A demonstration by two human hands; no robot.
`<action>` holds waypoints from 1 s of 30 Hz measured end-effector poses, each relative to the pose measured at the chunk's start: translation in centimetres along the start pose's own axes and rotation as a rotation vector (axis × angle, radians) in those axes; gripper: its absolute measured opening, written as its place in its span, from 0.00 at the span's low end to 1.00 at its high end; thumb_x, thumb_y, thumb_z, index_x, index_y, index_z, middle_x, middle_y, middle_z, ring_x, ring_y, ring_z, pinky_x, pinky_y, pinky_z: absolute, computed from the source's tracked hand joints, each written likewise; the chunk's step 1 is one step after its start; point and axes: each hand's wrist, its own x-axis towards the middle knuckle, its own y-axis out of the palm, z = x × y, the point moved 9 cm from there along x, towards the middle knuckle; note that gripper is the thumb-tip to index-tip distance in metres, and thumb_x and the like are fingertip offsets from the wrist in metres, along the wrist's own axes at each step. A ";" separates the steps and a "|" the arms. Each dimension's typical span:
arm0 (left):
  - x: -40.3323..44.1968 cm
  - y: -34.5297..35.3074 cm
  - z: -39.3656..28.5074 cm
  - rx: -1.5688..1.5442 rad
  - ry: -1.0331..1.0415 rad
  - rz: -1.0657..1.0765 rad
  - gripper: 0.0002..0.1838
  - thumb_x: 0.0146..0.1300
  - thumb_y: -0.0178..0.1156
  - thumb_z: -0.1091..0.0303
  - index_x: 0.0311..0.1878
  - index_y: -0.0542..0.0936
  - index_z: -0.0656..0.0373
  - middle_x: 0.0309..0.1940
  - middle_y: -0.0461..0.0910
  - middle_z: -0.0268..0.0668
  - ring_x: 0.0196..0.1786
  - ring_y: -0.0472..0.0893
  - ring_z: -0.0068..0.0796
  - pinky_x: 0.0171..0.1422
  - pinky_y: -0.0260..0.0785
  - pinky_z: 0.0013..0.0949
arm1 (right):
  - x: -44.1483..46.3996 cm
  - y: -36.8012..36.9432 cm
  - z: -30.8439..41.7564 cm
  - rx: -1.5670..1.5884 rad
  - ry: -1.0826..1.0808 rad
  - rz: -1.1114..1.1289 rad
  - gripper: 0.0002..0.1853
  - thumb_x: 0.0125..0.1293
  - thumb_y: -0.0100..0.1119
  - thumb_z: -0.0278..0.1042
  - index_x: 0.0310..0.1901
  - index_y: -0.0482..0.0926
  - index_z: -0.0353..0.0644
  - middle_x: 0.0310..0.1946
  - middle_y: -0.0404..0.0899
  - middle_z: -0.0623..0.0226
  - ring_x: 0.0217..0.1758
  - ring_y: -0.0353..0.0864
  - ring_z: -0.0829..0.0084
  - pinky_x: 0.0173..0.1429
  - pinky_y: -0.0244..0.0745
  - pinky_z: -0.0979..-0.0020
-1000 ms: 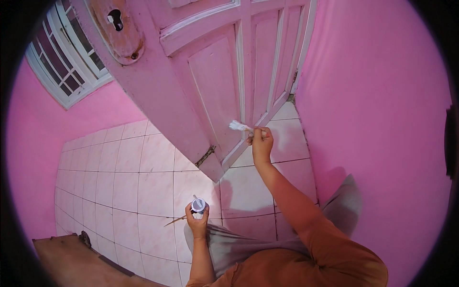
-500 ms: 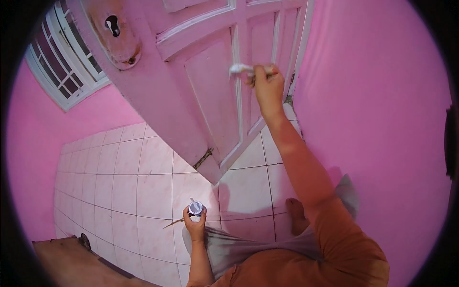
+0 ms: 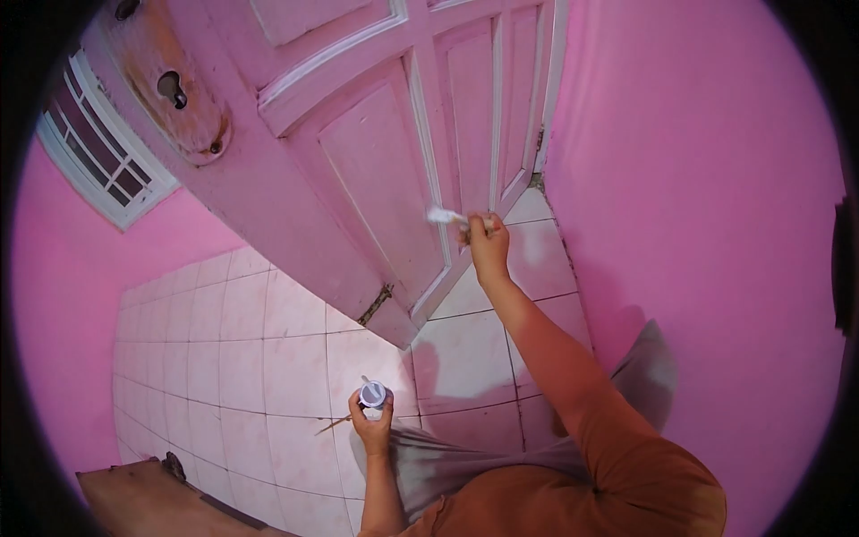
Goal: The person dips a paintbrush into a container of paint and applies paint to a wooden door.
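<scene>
My right hand is closed around the handle of a paintbrush. Its white-coated bristles point left and meet, or nearly meet, the white trim strip on the pink door; I cannot tell if they touch. Low in the view, my left hand grips a small open paint can holding something pale, with a thin stick or handle at its rim. A thin brown stick shows beside the left hand; whether it is held or lies on the floor is unclear.
The door carries a worn lock plate at upper left. A pink wall rises close on my right. A white-framed window is at far left, above the tiled floor. Brown wooden furniture stands at lower left.
My right hand has moved the paintbrush down along the door's trim. My left hand still holds the can, and the whole view has shifted slightly.
</scene>
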 end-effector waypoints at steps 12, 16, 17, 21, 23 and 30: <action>-0.2 -1.6 -5.7 -0.125 0.035 0.049 0.33 0.59 0.80 0.69 0.64 0.74 0.61 0.57 0.76 0.37 0.61 0.76 0.33 0.72 0.66 0.38 | 0.0 11.1 19.5 0.004 -0.356 0.138 0.08 0.75 0.62 0.30 0.40 0.76 0.35 0.32 0.86 0.60 0.30 0.87 0.71 0.36 0.82 0.71; -0.2 -2.0 -8.3 -0.163 0.053 0.102 0.33 0.58 0.80 0.70 0.64 0.75 0.60 0.57 0.76 0.38 0.60 0.76 0.33 0.70 0.67 0.38 | -1.4 9.7 19.5 0.133 -0.389 0.114 0.08 0.77 0.61 0.30 0.42 0.76 0.35 0.33 0.85 0.61 0.31 0.86 0.72 0.36 0.82 0.72; 0.0 -2.0 -9.0 -0.170 0.076 0.112 0.33 0.57 0.80 0.69 0.63 0.75 0.60 0.57 0.77 0.38 0.59 0.77 0.34 0.68 0.68 0.37 | -1.2 8.8 17.1 0.049 -0.340 0.085 0.08 0.77 0.61 0.31 0.45 0.77 0.34 0.32 0.85 0.61 0.31 0.87 0.71 0.37 0.82 0.70; 0.7 -1.9 -12.1 -0.166 0.123 0.166 0.34 0.55 0.81 0.70 0.63 0.75 0.61 0.57 0.78 0.39 0.59 0.78 0.34 0.67 0.69 0.38 | -2.0 4.0 10.3 -0.208 -0.256 0.059 0.11 0.78 0.61 0.33 0.49 0.78 0.33 0.32 0.85 0.62 0.32 0.87 0.71 0.36 0.81 0.70; 1.1 -1.8 -14.1 -0.155 0.143 0.180 0.34 0.56 0.81 0.70 0.63 0.75 0.61 0.57 0.78 0.39 0.59 0.78 0.34 0.67 0.70 0.38 | -3.3 1.7 9.2 -0.183 -0.172 0.053 0.11 0.79 0.61 0.33 0.50 0.79 0.33 0.33 0.85 0.62 0.32 0.87 0.72 0.35 0.80 0.71; 3.0 1.0 -20.1 -0.165 0.172 0.225 0.34 0.59 0.79 0.68 0.66 0.73 0.64 0.57 0.79 0.40 0.61 0.79 0.34 0.71 0.69 0.38 | -10.0 0.0 19.0 -0.286 -0.163 0.226 0.12 0.78 0.64 0.33 0.53 0.81 0.32 0.36 0.87 0.63 0.35 0.88 0.74 0.38 0.81 0.73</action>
